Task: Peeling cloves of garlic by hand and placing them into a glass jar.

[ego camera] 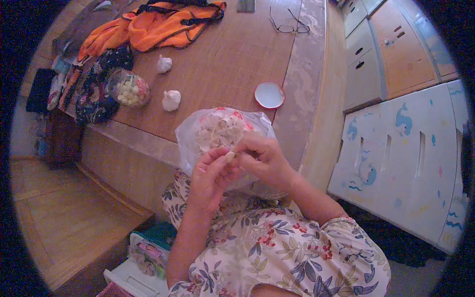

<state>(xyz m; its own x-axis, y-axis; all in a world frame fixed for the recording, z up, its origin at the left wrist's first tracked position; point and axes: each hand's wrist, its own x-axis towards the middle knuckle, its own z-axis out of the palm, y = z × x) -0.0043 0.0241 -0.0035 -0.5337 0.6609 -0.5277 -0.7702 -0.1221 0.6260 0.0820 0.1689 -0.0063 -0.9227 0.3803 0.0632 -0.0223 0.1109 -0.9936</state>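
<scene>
Between the fingertips of my left hand (213, 172) is a small pale garlic clove (230, 157). My right hand (259, 156) meets it there, its thumb and forefinger pinched at the clove; whether it grips a bit of skin is too small to tell. Both hands are over a white plastic bag (187, 143) with red print, which holds a heap of papery garlic skins (220, 130). Beyond the bag, two whole garlic bulbs (172, 100) (164, 64) sit on the wooden surface. A clear jar (132, 89) of peeled cloves lies to their left.
A red-rimmed white lid (269, 95) rests on the wooden surface (222, 70), right of the bulbs. Eyeglasses (293, 28) and an orange garment (159, 31) lie farther back. Dark patterned cloth (94, 96) is beside the jar. Cabinets (397, 148) stand at right, a drawer unit (139, 274) at lower left.
</scene>
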